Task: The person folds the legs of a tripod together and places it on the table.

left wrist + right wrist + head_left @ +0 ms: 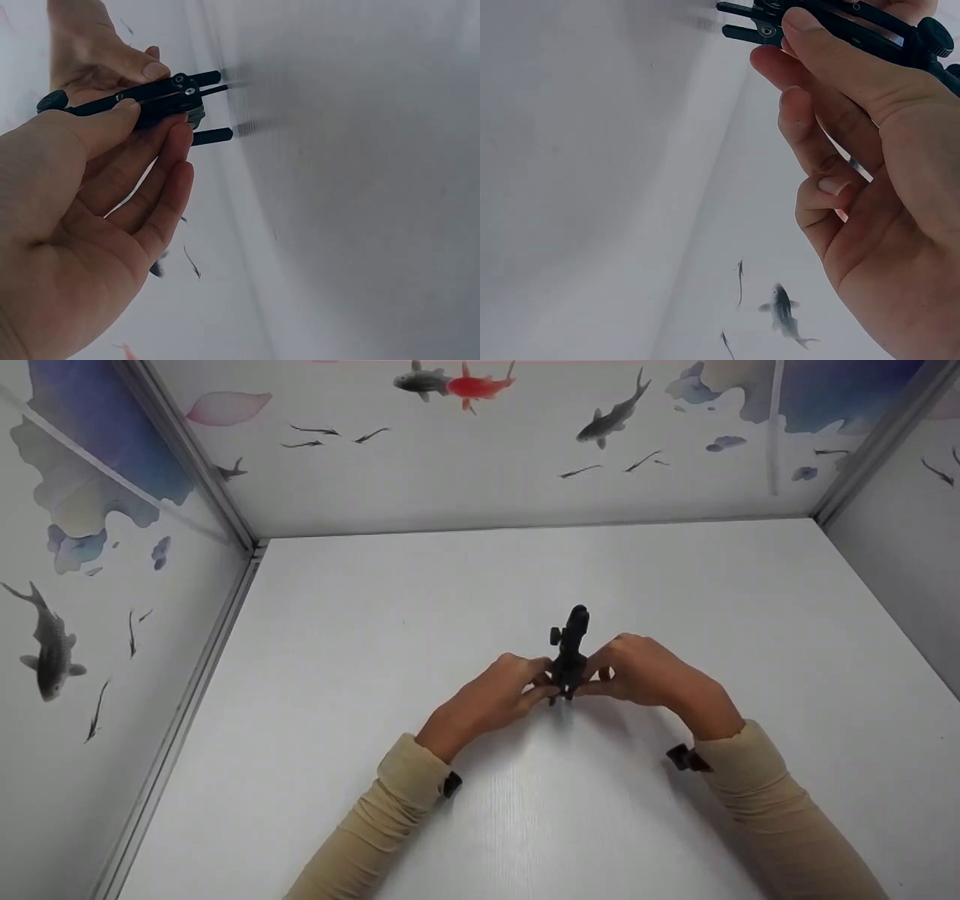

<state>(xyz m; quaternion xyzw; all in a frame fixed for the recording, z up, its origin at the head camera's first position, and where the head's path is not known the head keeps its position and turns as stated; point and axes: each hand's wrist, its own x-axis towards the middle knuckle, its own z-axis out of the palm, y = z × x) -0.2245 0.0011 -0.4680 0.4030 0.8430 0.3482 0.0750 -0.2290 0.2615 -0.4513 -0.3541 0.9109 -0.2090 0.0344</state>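
Between both hands, over the white tabletop, stands a small black jointed stand point(571, 649) with slim prongs pointing down. My left hand point(491, 697) pinches its lower part from the left, thumb on one side and fingertips on the other. From the right, my right hand point(652, 675) pinches it too, thumb and index finger close to the pivot screws. The left wrist view shows prongs point(214, 136) with their tips right at the table surface. A ridged round knob point(935, 36) sticks out from the stand's upper part. Fingers hide portions of its middle.
A white tabletop point(315, 675) spreads around the hands. White panels printed with fish and blue shapes enclose it at the back point(480, 472), left point(75, 622) and right point(900, 532), with grey metal posts at the corners. Small black devices point(451, 784) sit at both sleeve cuffs.
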